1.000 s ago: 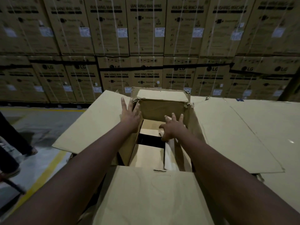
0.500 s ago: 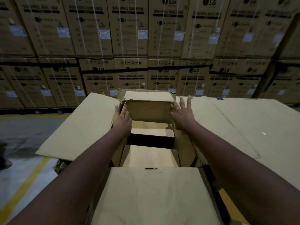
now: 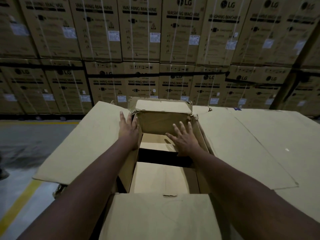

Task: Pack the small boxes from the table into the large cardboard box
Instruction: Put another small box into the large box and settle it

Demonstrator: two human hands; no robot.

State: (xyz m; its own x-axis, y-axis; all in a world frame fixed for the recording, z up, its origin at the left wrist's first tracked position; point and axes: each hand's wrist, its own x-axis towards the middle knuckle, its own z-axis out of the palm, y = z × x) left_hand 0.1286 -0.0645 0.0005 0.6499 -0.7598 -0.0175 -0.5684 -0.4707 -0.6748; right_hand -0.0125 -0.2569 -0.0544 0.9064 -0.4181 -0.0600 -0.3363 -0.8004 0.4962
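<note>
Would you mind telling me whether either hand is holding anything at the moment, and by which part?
Nothing is gripped. The left hand lies flat, fingers straight, against the large cardboard box at its left wall's top edge; the right hand hovers spread open over the opening.

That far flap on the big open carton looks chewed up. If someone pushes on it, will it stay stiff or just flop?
Probably floppy: the far flap is torn and crumpled at both corners, so its hinge likely gives easily. The large cardboard box looks thin-walled, so it may bow where the left hand presses its side. It seems light for its size.
</note>
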